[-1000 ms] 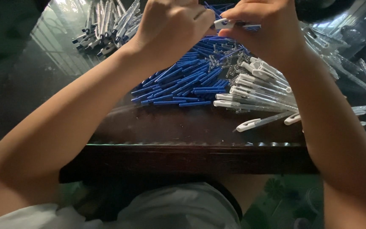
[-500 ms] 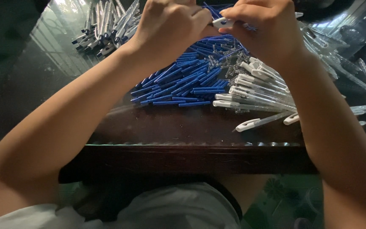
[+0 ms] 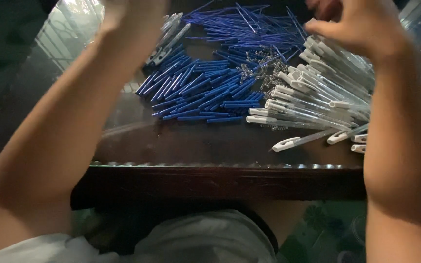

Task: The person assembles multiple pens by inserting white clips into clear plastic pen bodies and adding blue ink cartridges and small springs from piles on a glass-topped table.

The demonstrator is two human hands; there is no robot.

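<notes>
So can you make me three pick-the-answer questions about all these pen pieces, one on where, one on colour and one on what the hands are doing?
1. Where does the pile of little metal springs lie?
A. between the blue pen sleeves and the clear pen barrels
B. on the floor
C. in a box

2. What colour are the clips on the clear pen barrels?
A. red
B. white
C. black

3. How are the left hand and right hand?
A. flat on the glass tabletop
B. under the table
C. raised above the piles

Answers: 1 A, the springs sit in the gap between both heaps. 2 B, every clip end shows white. 3 C, both hands are lifted near the top edge of the view.
</notes>
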